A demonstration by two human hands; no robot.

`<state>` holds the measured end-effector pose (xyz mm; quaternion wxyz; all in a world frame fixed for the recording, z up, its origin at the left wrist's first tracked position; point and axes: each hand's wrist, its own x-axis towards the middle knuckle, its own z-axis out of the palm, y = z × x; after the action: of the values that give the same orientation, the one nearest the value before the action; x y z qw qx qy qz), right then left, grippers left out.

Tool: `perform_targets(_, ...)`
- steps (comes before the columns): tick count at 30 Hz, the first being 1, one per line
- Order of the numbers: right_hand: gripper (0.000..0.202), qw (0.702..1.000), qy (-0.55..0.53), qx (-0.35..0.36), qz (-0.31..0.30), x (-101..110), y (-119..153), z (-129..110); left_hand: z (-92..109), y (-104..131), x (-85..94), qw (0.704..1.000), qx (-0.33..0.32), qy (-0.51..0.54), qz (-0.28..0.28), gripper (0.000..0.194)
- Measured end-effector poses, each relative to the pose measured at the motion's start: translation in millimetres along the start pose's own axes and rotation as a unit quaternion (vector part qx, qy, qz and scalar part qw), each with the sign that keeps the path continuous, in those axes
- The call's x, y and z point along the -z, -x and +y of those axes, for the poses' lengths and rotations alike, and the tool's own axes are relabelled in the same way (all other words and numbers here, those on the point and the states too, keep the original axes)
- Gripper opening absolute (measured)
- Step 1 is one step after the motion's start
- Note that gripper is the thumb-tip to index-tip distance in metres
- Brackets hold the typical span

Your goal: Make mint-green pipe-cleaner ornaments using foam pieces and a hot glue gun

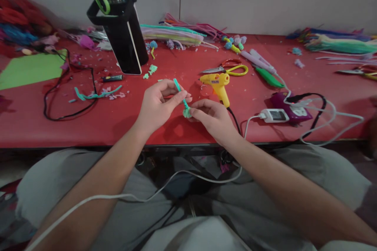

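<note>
My left hand (159, 104) pinches a teal pipe cleaner (177, 84) between thumb and forefinger, its free tip pointing up. At the pipe cleaner's lower end is a small, lighter green fuzzy flower-like piece (186, 112). My right hand (212, 117) grips that piece at its right side with closed fingertips. Both hands are just above the red table (165, 135), close together. A yellow hot glue gun (217, 84) lies just beyond my right hand. Behind it rest scissors (235, 70) with red and yellow handles.
A black bottle (118, 11) with a phone (125, 47) against it stands back left. Bundled pipe cleaners (173, 35) lie along the wall. Right are a purple power bank (296, 111), a white adapter (275, 115) and looping cables. A white cable (126, 196) crosses my lap. Left lies green paper (32, 68).
</note>
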<state>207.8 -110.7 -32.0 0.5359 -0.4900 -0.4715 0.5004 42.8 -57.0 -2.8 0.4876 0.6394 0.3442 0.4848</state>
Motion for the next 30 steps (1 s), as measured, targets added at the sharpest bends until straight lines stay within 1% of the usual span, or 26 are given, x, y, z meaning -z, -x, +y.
perform_targets(4,0.022,0.999,-0.038,-0.017,-0.012,2,-1,-1,-2,0,2.6,1.000,-0.007,-0.001,-0.005,0.025)
perform_targets(8,0.023,0.999,-0.024,-0.022,-0.016,1,-2,-3,-1,-1,2.0,1.000,0.003,0.001,-0.007,0.024)
perform_targets(10,0.023,1.000,0.006,-0.016,-0.025,2,-2,-3,0,-1,1.3,1.000,0.013,-0.003,-0.007,0.024)
perform_targets(12,0.020,0.995,0.089,0.030,-0.019,7,-1,-6,2,-1,1.6,1.000,0.018,-0.008,-0.008,0.024)
perform_targets(13,0.018,0.986,0.150,0.067,-0.004,10,-1,-9,2,-1,2.2,1.000,0.019,-0.010,-0.007,0.024)
perform_targets(14,0.016,0.970,0.218,0.108,0.015,15,0,-12,3,-2,3.1,1.000,0.020,-0.012,-0.006,0.023)
perform_targets(16,0.021,0.920,0.344,0.175,0.062,26,1,-22,3,-3,5.7,1.000,0.023,-0.016,-0.002,0.021)
perform_targets(17,0.029,0.897,0.390,0.194,0.082,32,1,-27,2,-4,7.2,1.000,0.024,-0.016,-0.001,0.019)
perform_targets(19,0.045,0.863,0.436,0.221,0.129,46,-1,-38,0,-6,10.6,1.000,0.027,-0.014,0.000,0.017)
perform_targets(21,0.048,0.848,0.419,0.252,0.204,60,-7,-45,-3,-8,14.1,0.999,0.031,-0.008,0.003,0.019)
perform_targets(23,0.038,0.849,0.357,0.270,0.283,72,-15,-46,-7,-10,17.5,0.999,0.034,-0.006,0.009,0.029)
perform_targets(24,0.033,0.858,0.331,0.257,0.296,77,-20,-44,-8,-11,19.2,0.999,0.033,-0.007,0.012,0.035)
perform_targets(25,0.033,0.873,0.316,0.233,0.290,81,-25,-41,-9,-12,20.7,0.999,0.031,-0.010,0.014,0.041)
perform_targets(26,0.037,0.889,0.316,0.197,0.267,83,-31,-36,-10,-13,22.1,0.999,0.026,-0.014,0.014,0.046)
perform_targets(28,0.044,0.916,0.333,0.118,0.190,86,-41,-23,-11,-14,24.0,1.000,0.015,-0.022,0.011,0.053)
perform_targets(30,0.045,0.927,0.346,0.060,0.129,85,-51,-10,-11,-15,25.1,1.000,0.007,-0.028,0.006,0.055)
